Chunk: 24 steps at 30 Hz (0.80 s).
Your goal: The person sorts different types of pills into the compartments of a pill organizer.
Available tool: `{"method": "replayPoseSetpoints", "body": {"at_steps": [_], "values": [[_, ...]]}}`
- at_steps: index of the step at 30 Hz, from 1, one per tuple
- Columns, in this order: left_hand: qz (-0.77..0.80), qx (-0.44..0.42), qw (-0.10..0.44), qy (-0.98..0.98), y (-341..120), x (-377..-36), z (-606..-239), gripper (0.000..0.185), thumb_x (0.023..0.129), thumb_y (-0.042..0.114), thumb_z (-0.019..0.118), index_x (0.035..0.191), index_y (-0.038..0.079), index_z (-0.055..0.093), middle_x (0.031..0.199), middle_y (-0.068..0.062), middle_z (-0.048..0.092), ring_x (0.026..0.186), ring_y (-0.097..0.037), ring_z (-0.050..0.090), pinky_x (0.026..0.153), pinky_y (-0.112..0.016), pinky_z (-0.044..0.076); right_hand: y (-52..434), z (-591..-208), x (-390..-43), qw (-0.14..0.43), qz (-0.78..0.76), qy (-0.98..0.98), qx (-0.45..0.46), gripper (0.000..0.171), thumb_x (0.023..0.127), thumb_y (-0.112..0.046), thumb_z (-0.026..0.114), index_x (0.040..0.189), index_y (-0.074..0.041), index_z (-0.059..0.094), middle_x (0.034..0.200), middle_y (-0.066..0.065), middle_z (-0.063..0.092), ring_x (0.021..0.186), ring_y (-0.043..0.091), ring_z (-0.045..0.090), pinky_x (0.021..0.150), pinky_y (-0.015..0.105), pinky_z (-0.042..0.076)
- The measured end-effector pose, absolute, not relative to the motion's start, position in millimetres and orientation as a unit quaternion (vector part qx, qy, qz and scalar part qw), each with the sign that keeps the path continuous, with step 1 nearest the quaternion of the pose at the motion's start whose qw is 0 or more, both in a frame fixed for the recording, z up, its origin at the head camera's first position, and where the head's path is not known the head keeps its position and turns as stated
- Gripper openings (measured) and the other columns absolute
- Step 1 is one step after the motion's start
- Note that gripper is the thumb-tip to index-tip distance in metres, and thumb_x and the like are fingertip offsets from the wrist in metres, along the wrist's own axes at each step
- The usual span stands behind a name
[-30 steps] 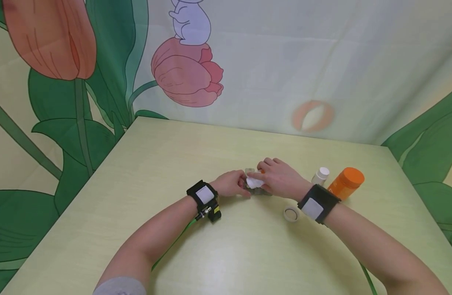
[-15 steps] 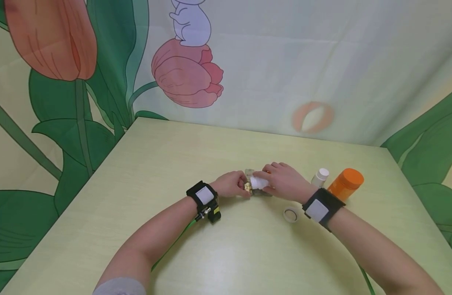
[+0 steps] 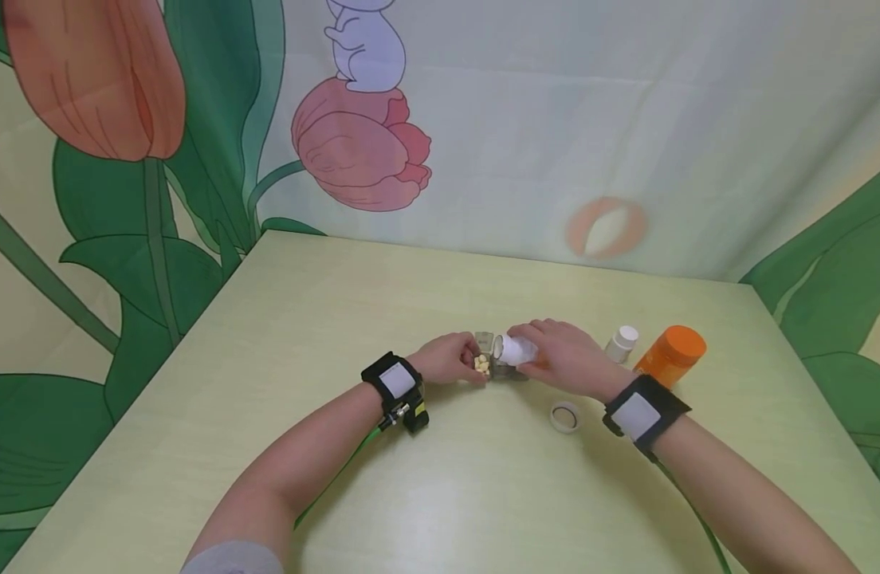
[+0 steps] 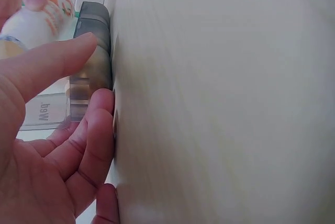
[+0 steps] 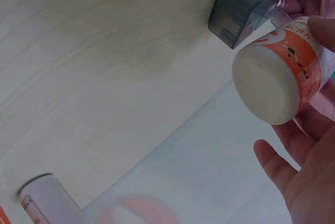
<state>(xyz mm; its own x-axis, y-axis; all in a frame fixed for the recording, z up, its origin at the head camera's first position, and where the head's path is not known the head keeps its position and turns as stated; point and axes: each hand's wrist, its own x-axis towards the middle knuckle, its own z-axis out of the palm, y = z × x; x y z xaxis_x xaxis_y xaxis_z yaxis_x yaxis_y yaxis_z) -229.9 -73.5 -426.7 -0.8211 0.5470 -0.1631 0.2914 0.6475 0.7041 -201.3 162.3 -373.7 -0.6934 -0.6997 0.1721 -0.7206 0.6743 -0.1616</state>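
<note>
Lying tipped on its side in the right hand (image 3: 565,360), a small white pill bottle (image 3: 515,349) with an orange label points its mouth left at a smoky-grey translucent pill organizer (image 3: 492,359), mid-table, where pale yellow tablets (image 3: 481,365) sit. Right fingers curl round the bottle's smooth plastic body. The left hand (image 3: 447,359) pinches the organizer's boxy, round-cornered end between thumb and fingers. Nearer lies a white cap (image 3: 565,416); to the right stand a small white-capped bottle (image 3: 622,343) and a larger orange bottle (image 3: 671,354) on the matte, pale wood-grain table (image 3: 325,319).
</note>
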Motion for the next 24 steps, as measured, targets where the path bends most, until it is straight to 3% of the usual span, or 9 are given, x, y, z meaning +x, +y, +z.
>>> {"method": "replayPoseSetpoints", "body": {"at_steps": [9, 16, 24], "values": [[0.329, 0.231, 0.183, 0.897, -71.8, -228.0, -423.8, 0.043, 0.079, 0.029, 0.080, 0.107, 0.006, 0.057, 0.083, 0.004, 0.060, 0.073, -0.010, 0.055, 0.070, -0.023, 0.042, 173.0, -369.2, -178.9, 0.006, 0.262, -0.915, 0.308, 0.050, 0.085, -0.021, 0.077, 0.127, -0.007, 0.053, 0.112, 0.006, 0.061, 0.089, 0.020, 0.053, 0.074, 0.038, 0.048], [0.328, 0.223, 0.188, 0.899, -69.7, -228.4, -425.4, 0.044, 0.079, 0.027, 0.080, 0.110, 0.006, 0.057, 0.082, 0.004, 0.060, 0.072, -0.010, 0.054, 0.068, -0.023, 0.041, 171.3, -375.5, -151.1, -0.058, 0.379, -0.875, 0.296, 0.050, 0.084, -0.015, 0.078, 0.126, -0.009, 0.051, 0.118, 0.002, 0.061, 0.101, 0.021, 0.055, 0.087, 0.049, 0.046], [0.335, 0.224, 0.184, 0.897, -70.8, -226.7, -425.1, 0.044, 0.079, 0.025, 0.081, 0.111, 0.005, 0.057, 0.080, 0.003, 0.060, 0.070, -0.010, 0.054, 0.067, -0.023, 0.041, 153.6, -394.8, -122.0, -0.128, 0.436, -0.829, 0.327, 0.054, 0.084, -0.013, 0.077, 0.131, -0.008, 0.052, 0.118, 0.000, 0.060, 0.106, 0.021, 0.058, 0.091, 0.043, 0.049]]}}
